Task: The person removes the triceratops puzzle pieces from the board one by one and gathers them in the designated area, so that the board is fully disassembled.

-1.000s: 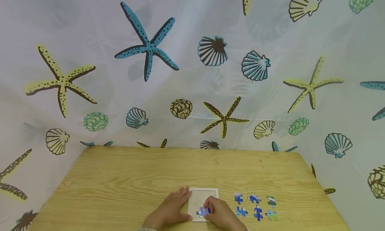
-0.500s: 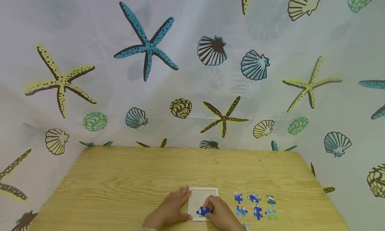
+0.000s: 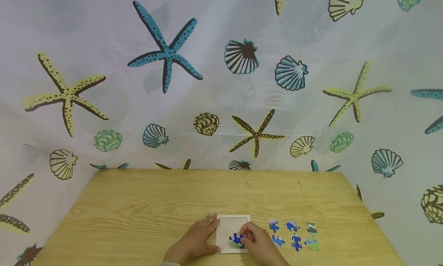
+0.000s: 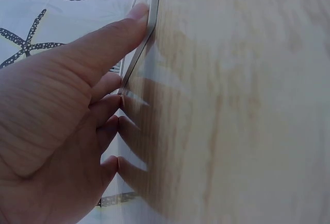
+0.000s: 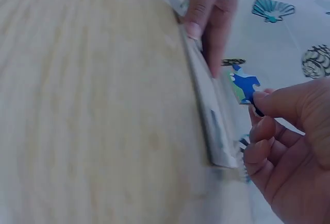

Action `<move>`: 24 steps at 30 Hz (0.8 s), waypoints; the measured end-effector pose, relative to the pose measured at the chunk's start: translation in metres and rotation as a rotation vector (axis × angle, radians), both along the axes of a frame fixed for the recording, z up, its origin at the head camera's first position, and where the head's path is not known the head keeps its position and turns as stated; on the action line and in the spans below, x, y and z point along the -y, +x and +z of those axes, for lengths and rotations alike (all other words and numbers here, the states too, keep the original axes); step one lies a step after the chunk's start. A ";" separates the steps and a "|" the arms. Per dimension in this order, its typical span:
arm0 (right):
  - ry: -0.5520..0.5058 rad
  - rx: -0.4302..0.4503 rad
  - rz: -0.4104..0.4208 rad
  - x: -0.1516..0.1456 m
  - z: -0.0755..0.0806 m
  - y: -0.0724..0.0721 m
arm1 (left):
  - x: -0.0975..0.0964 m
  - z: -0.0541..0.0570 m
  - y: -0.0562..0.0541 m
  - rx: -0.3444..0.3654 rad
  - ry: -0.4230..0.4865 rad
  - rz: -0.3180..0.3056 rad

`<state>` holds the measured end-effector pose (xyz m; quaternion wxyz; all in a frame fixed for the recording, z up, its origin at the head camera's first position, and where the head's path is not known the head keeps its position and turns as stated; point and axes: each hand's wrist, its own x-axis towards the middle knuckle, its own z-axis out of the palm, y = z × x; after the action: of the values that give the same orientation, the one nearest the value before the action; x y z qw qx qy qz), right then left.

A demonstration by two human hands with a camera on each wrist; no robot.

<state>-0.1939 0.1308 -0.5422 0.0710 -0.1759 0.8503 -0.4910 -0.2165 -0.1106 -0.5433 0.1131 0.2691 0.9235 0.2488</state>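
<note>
My right hand (image 3: 258, 243) pinches a blue jigsaw piece (image 3: 237, 240) with a green corner between thumb and fingertips. In the head view the piece overlaps the lower right of a shallow white-rimmed puzzle tray (image 3: 233, 216); in the right wrist view, the pinched jigsaw piece (image 5: 244, 86) is tilted above the tray (image 5: 207, 100). My left hand (image 3: 198, 237) lies along the tray's left side with fingers extended. In the left wrist view the left thumb (image 4: 136, 20) rests on the tray's edge and the other fingertips touch the wooden table.
Several loose jigsaw pieces (image 3: 296, 242) in blue, purple and green lie in two rows on the table (image 3: 155, 204) right of the tray. Behind and at both sides hangs a white curtain (image 3: 214, 92) printed with starfish and shells.
The right hand has turned the pinched jigsaw piece and shifted it slightly up and right; its face, pale purple at first, now looks deep blue. The left hand has stayed put.
</note>
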 end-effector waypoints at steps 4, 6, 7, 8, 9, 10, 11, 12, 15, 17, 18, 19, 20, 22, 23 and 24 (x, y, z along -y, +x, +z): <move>0.003 -0.005 -0.045 -0.027 0.013 0.004 | -0.001 -0.002 0.000 0.016 0.003 0.005; 0.029 0.004 -0.077 -0.046 0.017 0.008 | -0.001 -0.003 0.000 0.026 0.008 0.007; 0.041 0.015 -0.093 -0.056 0.019 0.010 | -0.001 -0.003 0.000 0.028 0.007 0.009; 0.054 0.035 -0.105 -0.066 0.019 0.012 | 0.000 -0.005 -0.001 0.027 0.005 0.011; 0.058 0.062 -0.115 -0.077 0.019 0.014 | 0.000 -0.005 -0.002 0.026 0.005 0.011; 0.058 0.096 -0.124 -0.087 0.019 0.017 | 0.000 -0.007 -0.002 0.025 0.003 0.011; 0.067 0.124 -0.133 -0.097 0.017 0.019 | 0.001 -0.007 -0.002 0.023 0.002 0.012; 0.074 0.152 -0.140 -0.105 0.015 0.022 | 0.001 -0.009 -0.003 0.022 -0.001 0.013; 0.090 0.224 -0.160 -0.126 0.010 0.030 | 0.002 -0.010 -0.003 0.022 0.000 0.009; 0.117 0.242 -0.173 -0.136 0.008 0.035 | 0.001 -0.010 -0.004 0.026 0.004 0.008; 0.127 0.254 -0.182 -0.139 0.007 0.037 | 0.001 -0.009 -0.004 0.030 0.006 0.008; 0.128 0.263 -0.186 -0.142 0.006 0.039 | 0.000 -0.009 -0.004 0.033 0.007 0.008; 0.127 0.270 -0.189 -0.145 0.005 0.041 | 0.000 -0.007 -0.003 0.037 0.008 0.009; 0.116 0.287 -0.186 -0.149 0.003 0.045 | -0.001 -0.006 -0.003 0.043 0.012 0.009; 0.108 0.289 -0.177 -0.150 0.003 0.047 | -0.001 -0.005 -0.003 0.044 0.011 0.009; 0.108 0.287 -0.179 -0.151 0.002 0.048 | -0.002 -0.004 -0.002 0.044 0.011 0.007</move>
<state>-0.1456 0.2819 -0.5402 0.1570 -0.0235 0.8687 -0.4691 -0.2188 -0.1089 -0.5477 0.1308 0.2611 0.9203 0.2602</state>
